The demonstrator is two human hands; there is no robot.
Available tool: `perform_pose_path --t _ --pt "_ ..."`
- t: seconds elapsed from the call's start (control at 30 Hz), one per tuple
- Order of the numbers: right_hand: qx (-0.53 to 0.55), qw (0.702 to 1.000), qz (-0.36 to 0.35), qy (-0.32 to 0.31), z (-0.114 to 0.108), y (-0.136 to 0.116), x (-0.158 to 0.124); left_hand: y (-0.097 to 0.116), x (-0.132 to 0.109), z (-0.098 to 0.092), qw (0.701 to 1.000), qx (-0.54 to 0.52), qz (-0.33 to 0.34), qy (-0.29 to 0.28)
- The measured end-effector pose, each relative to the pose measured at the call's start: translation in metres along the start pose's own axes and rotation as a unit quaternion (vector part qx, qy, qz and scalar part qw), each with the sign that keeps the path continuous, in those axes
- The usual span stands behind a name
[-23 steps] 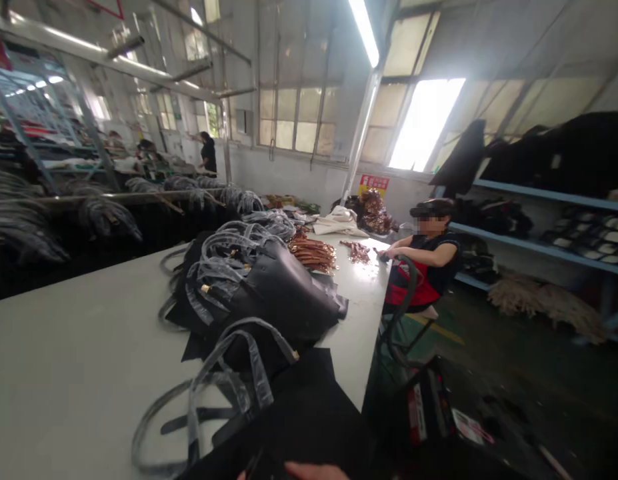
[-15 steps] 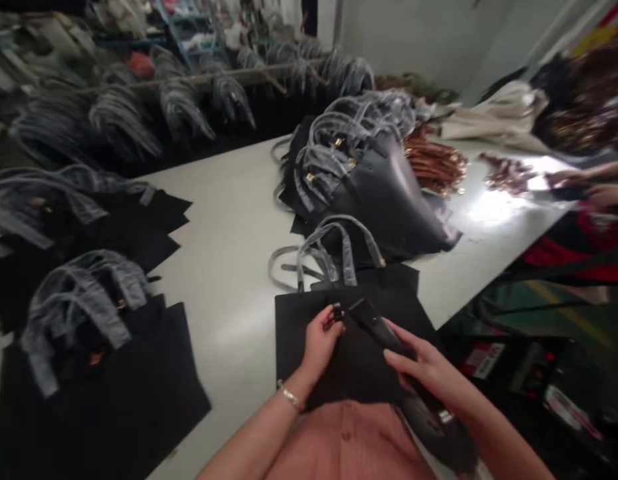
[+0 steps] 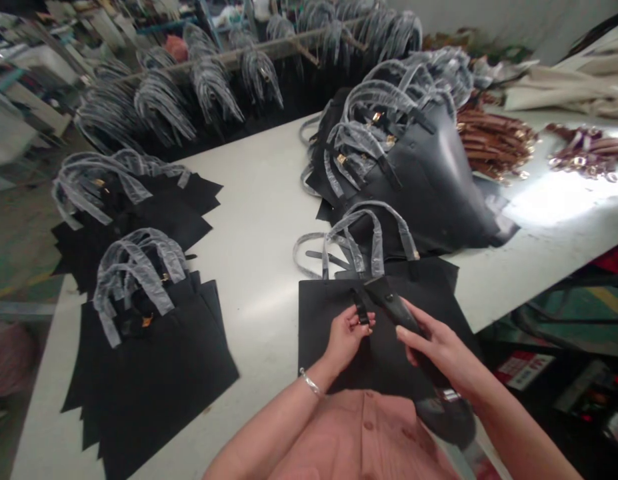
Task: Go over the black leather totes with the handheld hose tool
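Observation:
A black tote bag (image 3: 333, 353) lies flat on the table in front of me, its clear-plastic-wrapped handles (image 3: 376, 243) arching away. Over its upper part, my left hand (image 3: 346, 340) is closed in a pinch on a narrow black strap (image 3: 360, 307); whether the strap is joined to the bag I cannot tell. My right hand (image 3: 433, 340) grips a long, glossy black strap-like piece (image 3: 396, 307). Its squared end shows a small stud near the left hand, and a silver fitting (image 3: 451, 395) shows lower down. Much of this piece is behind the right hand.
Stacks of black bags (image 3: 153, 360) lie on the left of the white table (image 3: 259, 227). A pile of black bags (image 3: 429, 180) stands behind my bag, with brown straps (image 3: 496, 143) beyond it. More wrapped handles hang along a rail (image 3: 183, 67) at the back.
The view has swung left, so things appear further right. The narrow strap in my left hand shows more of its length and stands nearer the end of the right hand's piece.

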State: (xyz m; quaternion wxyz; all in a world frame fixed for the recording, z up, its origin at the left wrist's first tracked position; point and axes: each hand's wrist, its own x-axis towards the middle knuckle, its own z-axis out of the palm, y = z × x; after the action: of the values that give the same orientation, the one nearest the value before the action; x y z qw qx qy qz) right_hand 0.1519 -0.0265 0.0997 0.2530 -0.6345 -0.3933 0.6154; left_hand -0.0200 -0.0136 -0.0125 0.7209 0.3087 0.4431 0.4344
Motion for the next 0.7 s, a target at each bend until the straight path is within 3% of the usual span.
perform_pose_path --t 0.1,0.23,0.37,0.43,0.5,0.57,0.63,0.7 --pt "-0.025 0.998 0.036 -0.041 -0.008 -0.001 -0.008 0.003 0.003 -0.004 1.0 0.02 0.011 0.003" --pt "-0.017 0.994 0.062 -0.088 0.001 0.007 -0.009 -0.002 0.002 -0.009 0.992 0.109 0.053 -0.03" --pt "0.005 1.0 0.021 -0.014 0.004 0.008 0.004 -0.005 0.005 -0.014 0.981 0.183 0.051 -0.044" --pt "0.011 1.0 0.003 0.029 -0.009 0.007 0.007 0.002 0.011 -0.024 0.963 0.263 0.056 0.0" --pt "0.028 0.997 -0.006 0.067 -0.03 0.008 0.004 0.014 0.021 -0.039 0.921 0.373 0.078 0.077" --pt "0.045 0.993 -0.004 0.109 -0.054 0.014 -0.006 0.024 0.035 -0.058 0.852 0.486 0.134 0.139" --pt "0.055 0.987 0.006 0.153 -0.075 0.025 -0.019 0.03 0.051 -0.076 0.787 0.573 0.176 0.145" --pt "0.071 0.978 0.023 0.194 -0.09 0.038 -0.034 0.034 0.064 -0.089 0.745 0.632 0.17 0.126"
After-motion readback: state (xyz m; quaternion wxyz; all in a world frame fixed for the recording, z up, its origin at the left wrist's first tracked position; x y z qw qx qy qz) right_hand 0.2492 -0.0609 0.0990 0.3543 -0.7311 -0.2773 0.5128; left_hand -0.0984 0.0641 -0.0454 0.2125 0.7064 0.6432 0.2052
